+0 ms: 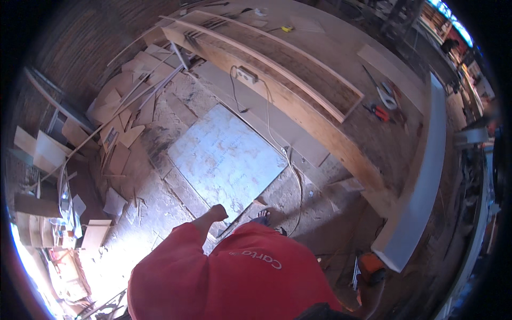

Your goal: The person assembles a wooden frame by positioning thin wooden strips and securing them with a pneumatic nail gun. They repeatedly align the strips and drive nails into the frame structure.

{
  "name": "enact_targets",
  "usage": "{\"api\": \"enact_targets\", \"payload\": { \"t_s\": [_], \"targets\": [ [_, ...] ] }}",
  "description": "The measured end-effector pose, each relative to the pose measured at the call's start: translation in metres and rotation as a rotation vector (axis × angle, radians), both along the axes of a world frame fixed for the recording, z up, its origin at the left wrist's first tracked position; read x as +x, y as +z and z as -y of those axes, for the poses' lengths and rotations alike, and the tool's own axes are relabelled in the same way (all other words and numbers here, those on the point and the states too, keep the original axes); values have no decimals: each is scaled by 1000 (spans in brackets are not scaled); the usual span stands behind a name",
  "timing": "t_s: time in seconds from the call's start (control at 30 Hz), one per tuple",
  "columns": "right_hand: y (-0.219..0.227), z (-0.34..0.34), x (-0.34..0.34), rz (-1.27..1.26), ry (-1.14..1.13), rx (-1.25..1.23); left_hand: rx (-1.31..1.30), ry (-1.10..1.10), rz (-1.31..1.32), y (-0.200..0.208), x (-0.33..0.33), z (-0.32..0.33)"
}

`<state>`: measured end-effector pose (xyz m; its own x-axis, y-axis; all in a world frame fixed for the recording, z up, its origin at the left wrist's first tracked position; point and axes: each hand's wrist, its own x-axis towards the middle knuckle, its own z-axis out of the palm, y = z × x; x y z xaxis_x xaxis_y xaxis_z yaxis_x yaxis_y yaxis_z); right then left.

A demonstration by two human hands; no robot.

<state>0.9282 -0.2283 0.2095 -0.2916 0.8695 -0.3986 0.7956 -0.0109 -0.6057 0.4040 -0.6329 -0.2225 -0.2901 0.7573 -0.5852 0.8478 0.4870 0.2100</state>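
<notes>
A pale, dusty rectangular board (229,154) lies flat on the floor in front of me. My left hand (216,213) reaches out of a red sleeve to the board's near corner; its fingers are hidden, and I cannot tell whether it touches the board. At the lower right, in shadow, my right hand (369,292) is closed around a boxy orange and black tool (372,264), whose kind I cannot make out. My foot (263,214) shows at the board's near edge.
A long wooden bench (298,112) crosses beyond the board, with a socket block (246,75) and a cable (298,186) hanging down. A long white panel (421,176) stands at right. Red-handled pliers (380,113) lie on the bench. Wood offcuts (120,154) are piled at left.
</notes>
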Motion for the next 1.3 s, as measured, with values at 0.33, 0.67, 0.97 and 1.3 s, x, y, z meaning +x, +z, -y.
{"api": "enact_targets", "payload": {
  "t_s": [0.33,0.67,0.97,1.3],
  "targets": [
    [-77,-160,-152,-13,89,156,23,474,-2,10,-89,-38],
    [-136,-315,-280,18,150,769,71,131,-42,21,-64,-105],
    [-179,-401,-369,515,-58,492,196,998,-232,79,-138,-143],
    [-164,-357,-457,268,56,948,915,982,-372,202,-406,-293]
  ]
}}
